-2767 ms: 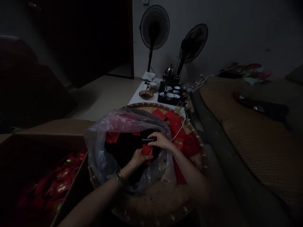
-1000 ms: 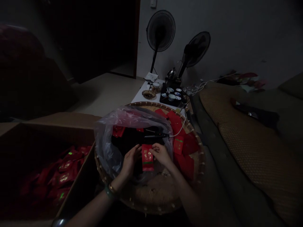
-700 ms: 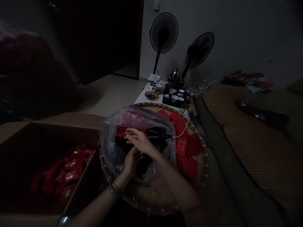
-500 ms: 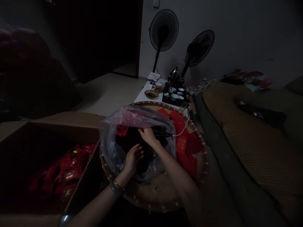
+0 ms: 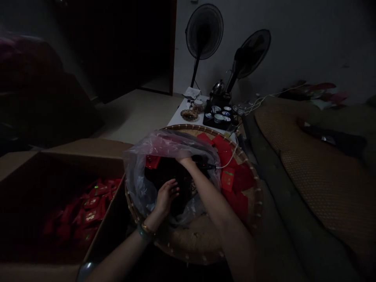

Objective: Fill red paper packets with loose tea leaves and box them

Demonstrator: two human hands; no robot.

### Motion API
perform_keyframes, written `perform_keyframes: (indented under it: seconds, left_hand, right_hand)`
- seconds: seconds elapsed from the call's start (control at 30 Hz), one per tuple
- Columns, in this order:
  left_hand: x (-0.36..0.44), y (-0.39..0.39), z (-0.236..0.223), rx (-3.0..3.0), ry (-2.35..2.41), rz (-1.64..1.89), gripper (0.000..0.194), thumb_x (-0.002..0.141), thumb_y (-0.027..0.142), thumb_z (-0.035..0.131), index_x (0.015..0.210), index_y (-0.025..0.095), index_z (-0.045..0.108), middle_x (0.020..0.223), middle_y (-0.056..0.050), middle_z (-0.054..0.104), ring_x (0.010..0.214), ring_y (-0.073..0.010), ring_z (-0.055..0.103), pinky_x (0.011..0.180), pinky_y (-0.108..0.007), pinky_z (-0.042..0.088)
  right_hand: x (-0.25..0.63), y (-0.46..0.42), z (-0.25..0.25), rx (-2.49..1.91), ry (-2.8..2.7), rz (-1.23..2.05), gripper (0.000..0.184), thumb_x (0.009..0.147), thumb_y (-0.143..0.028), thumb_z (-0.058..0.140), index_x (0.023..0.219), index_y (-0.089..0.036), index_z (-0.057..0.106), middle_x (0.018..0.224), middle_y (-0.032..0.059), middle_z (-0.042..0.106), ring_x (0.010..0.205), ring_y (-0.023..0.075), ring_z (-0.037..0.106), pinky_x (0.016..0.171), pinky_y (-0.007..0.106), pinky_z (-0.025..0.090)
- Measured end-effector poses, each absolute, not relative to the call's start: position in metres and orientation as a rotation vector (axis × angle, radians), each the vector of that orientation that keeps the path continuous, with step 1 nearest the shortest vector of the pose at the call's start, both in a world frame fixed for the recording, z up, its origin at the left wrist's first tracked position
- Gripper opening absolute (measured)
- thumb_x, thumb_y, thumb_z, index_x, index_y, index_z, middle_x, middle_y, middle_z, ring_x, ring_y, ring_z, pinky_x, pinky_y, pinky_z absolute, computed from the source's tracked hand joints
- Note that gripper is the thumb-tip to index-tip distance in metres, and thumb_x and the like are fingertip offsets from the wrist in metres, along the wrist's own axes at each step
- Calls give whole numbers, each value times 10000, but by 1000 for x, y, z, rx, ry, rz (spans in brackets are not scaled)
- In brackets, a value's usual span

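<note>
A clear plastic bag (image 5: pixel 136 180) lies wide-mouthed on a round woven bamboo tray (image 5: pixel 199 237), with dark loose contents (image 5: pixel 179 199) inside. Over its near left part hovers my left hand (image 5: pixel 167 196), fingers apart and holding nothing visible. My right hand (image 5: pixel 184 158) reaches deeper, its fingers tucked under the bag's far side and hidden. Just right of that wrist is a black device (image 5: pixel 204 166) with a small red light and a white cord. One red packet (image 5: pixel 152 161) shows inside the bag at the left. More red packets (image 5: pixel 227 179) cover the tray's right side.
At the left stands an open cardboard box (image 5: pixel 85 150) holding many red packets (image 5: pixel 91 207). Behind the tray, a white table (image 5: pixel 179 116) carries a black tea tray (image 5: pixel 210 122) with cups. Two fans (image 5: pixel 205 31) stand beyond. A seat with a woven mat (image 5: pixel 311 164) runs along the right.
My right hand has moved farther in, and its fingers have gone out of sight beneath the bag's far side. My left hand stays nearly where it was. The view has shifted slightly.
</note>
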State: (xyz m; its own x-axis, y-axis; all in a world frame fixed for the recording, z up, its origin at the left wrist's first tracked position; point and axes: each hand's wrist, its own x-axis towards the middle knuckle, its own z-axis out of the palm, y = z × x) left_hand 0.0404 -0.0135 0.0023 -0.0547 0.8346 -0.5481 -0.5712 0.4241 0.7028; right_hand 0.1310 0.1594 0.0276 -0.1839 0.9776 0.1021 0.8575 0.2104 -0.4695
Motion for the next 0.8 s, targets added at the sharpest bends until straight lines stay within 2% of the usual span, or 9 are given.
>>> perform_keyframes:
  seconds: [0.13, 0.23, 0.37, 0.43, 0.5, 0.53, 0.63, 0.7, 0.8]
  left_hand:
    - [39, -13, 5, 275, 1138, 1193, 228, 766, 144, 522, 980, 129, 600, 973, -105, 641, 662, -125, 629, 561, -228, 486]
    - [38, -11, 7, 246, 1119, 1250, 265, 787, 213, 553, 1042, 150, 583, 1034, -119, 642, 738, -146, 638, 607, -249, 499]
    - [40, -11, 9, 322, 1117, 1350, 331, 710, 303, 680, 1004, 167, 608, 941, -69, 677, 709, -122, 617, 621, -217, 478]
    - [42, -12, 9, 453, 1115, 1349, 339, 651, 350, 729, 908, 145, 642, 812, -39, 689, 624, -104, 591, 580, -194, 452]
    - [44, -14, 8, 566, 1102, 1301, 370, 609, 385, 751, 862, 130, 664, 737, -28, 693, 590, -111, 584, 574, -204, 450]
    - [45, -15, 8, 601, 1097, 1266, 392, 587, 395, 762, 858, 127, 673, 725, -29, 696, 592, -123, 589, 583, -219, 458]
    - [48, -20, 6, 684, 1071, 1165, 447, 543, 415, 779, 868, 123, 685, 732, -33, 704, 610, -147, 598, 599, -249, 471]
    - [49, -22, 4, 747, 1057, 1103, 441, 552, 423, 771, 859, 118, 686, 714, -28, 697, 589, -140, 586, 580, -243, 463]
    - [49, -24, 3, 847, 1073, 1062, 397, 604, 428, 736, 839, 113, 680, 665, -8, 671, 543, -116, 550, 543, -220, 438]
  right_hand:
    - [141, 137, 33, -1669, -2009, 426, 262, 868, -274, 473, 1017, -145, 646, 1111, 117, 650, 1055, 229, 584, 938, 329, 409]
    - [148, 97, 27, -1656, -1898, 432, 229, 848, -237, 457, 913, -137, 653, 943, 110, 691, 914, 212, 635, 846, 318, 469]
    - [158, 37, 7, -1413, -1531, 949, 209, 818, -321, 470, 799, -167, 611, 717, 24, 646, 541, 144, 606, 499, 251, 502]
    - [164, 15, 0, -1388, -1420, 1138, 203, 807, -327, 471, 821, -168, 596, 701, 13, 621, 502, 135, 584, 417, 241, 483]
    - [171, 1, 1, -1397, -1437, 1082, 208, 786, -276, 495, 941, -175, 592, 771, 25, 622, 576, 142, 598, 457, 256, 516]
    - [175, -3, 4, -1401, -1498, 978, 280, 776, -241, 510, 1042, -184, 574, 855, 44, 625, 653, 151, 610, 527, 280, 544]
    - [186, -7, 21, -1351, -1781, 592, 564, 773, -153, 518, 1322, -225, 404, 1204, 113, 522, 1011, 205, 561, 853, 393, 516]
    - [189, -6, 31, -1288, -1954, 425, 599, 792, -119, 490, 1364, -245, 361, 1323, 111, 429, 1182, 231, 445, 985, 435, 425]
    - [190, -4, 37, -1237, -2086, 311, 518, 814, -97, 457, 1305, -262, 454, 1300, 91, 443, 1195, 231, 413, 1000, 433, 410]
